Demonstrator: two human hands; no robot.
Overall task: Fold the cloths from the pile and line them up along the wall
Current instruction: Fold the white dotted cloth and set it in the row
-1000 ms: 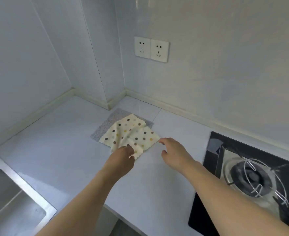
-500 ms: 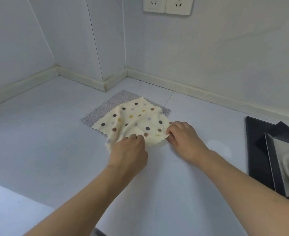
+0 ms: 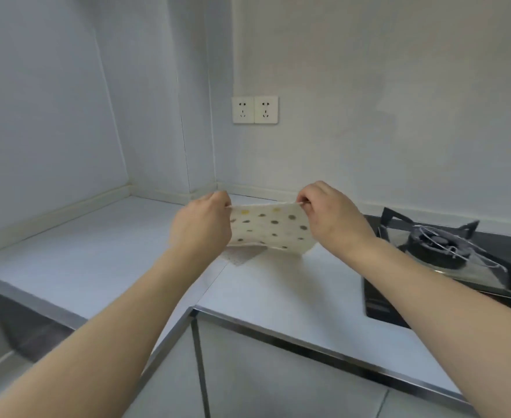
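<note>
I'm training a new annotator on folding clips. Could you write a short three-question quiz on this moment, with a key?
1. True or false: the dotted cloth lies flat on the counter.
2. Which hands grip the dotted cloth? A) left hand only B) right hand only C) both
3. Fill in: a corner of the grey cloth shows on the counter ____ the dotted cloth.

Key
1. False: it is stretched in the air between the hands.
2. C: each hand pinches an upper corner.
3. Below; the stove sits to the right.
</note>
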